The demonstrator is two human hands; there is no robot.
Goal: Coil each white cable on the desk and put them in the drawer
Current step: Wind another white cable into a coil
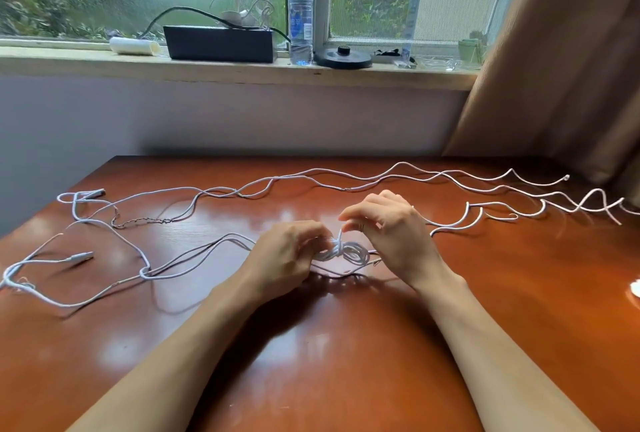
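both hands meet at the middle of the desk [311,362], close together, with a small coil [351,253] of white cable between them. left hand [287,255] has its fingers curled round the left side of the coil and grips it just above the wood. right hand [388,234] sits a little higher, thumb and forefinger pinching a short cable end [341,233] that sticks up from the bundle, the other fingers loosely bent above it. both forearms are bare and reach in from the near edge.

loose white cables [194,260] trail from under the left hand towards the left edge of the desk, crossing one another, and one ends in a plug [83,255] lying flat on the wood. more wavy white strands [588,201] run along the back of the desk and out to the right, kinked and overlapping near the curtain [554,68].

on the windowsill behind stand a water bottle [301,12], upright, a black box [218,43] just left of it, a white roll [135,45] lying on its side further left, and a black round base [343,57] just right of the bottle
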